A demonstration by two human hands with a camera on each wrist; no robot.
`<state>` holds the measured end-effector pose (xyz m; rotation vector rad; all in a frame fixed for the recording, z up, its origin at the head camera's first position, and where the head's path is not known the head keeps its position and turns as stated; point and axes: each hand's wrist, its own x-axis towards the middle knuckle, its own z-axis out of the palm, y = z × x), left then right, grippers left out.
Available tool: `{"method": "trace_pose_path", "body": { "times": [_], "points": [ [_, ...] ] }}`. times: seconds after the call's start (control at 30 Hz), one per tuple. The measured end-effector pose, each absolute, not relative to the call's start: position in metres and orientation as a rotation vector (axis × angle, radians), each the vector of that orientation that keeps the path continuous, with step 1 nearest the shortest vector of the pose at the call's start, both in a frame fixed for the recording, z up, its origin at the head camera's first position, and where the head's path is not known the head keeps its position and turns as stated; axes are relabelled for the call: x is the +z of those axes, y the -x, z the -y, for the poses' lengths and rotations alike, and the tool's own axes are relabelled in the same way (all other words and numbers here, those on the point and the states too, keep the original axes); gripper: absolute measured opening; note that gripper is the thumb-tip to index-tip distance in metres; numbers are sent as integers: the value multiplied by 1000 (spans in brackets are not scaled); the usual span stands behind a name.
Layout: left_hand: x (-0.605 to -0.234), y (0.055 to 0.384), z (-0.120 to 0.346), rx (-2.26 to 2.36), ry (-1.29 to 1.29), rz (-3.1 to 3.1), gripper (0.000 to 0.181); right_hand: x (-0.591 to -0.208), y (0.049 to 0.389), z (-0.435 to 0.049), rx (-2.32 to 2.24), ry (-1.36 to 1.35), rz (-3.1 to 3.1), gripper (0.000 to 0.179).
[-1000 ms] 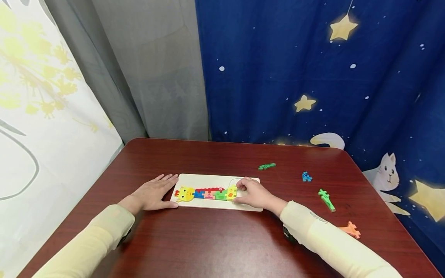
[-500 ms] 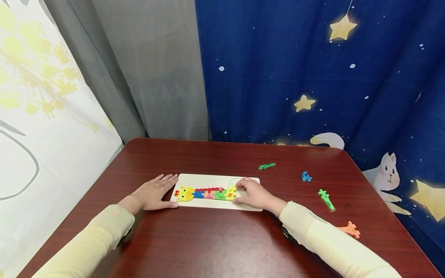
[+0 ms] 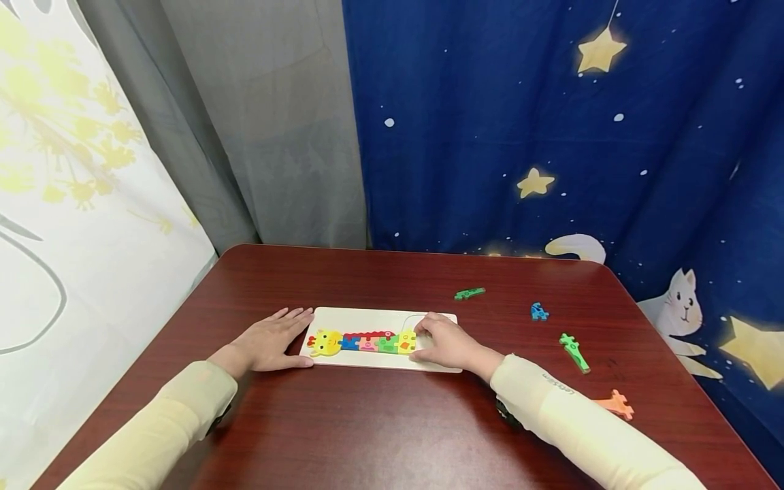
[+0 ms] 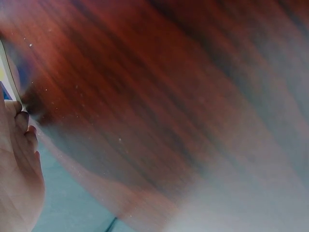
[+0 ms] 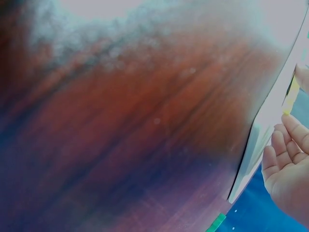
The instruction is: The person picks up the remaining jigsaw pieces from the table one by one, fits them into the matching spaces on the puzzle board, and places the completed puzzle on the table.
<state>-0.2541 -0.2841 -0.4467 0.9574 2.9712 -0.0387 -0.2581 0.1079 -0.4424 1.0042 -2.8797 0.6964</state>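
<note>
A person's left hand (image 3: 269,344) lies flat on the shiny red-brown table (image 3: 367,435), at 9 o'clock from the middle of a long white board (image 3: 361,317). Its fingers are straight and a bit spread, holding nothing. The fingertips and thumb touch the board's short edge.

The right hand (image 3: 450,344) is over the 3 o'clock end of the board. Its thumb and pointer finger are bent and pinch the end of a yellow puzzle piece with small orange marks (image 3: 407,341). In the right wrist view the other fingers curl loosely. That yellow piece is on the board, just to the 3 o'clock side of the middle, and it touches a green puzzle piece (image 3: 388,345). Going on toward 9 o'clock, there is a pink puzzle piece (image 3: 367,344), a blue puzzle piece (image 3: 350,344) and a yellow giraffe head (image 3: 326,343). A bumpy red strip (image 3: 367,334) runs along the 12 o'clock side of the row.

More pieces lie on the table, away from the board. A dark green piece (image 3: 469,294) is at 2 o'clock and a small blue piece (image 3: 539,312) is between 2 and 3. A long bright green piece (image 3: 574,354) is at 3, and an orange piece (image 3: 617,405), partly behind the cream sleeve (image 3: 588,422), is between 3 and 4.
</note>
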Motion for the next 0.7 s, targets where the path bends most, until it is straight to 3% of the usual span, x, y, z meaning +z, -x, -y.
{"method": "trace_pose_path", "body": {
  "times": [0.7],
  "points": [
    [-449,256,285,-51,-927,-2958,107,-443,261,-109,764,-974,2905,47]
  ]
}}
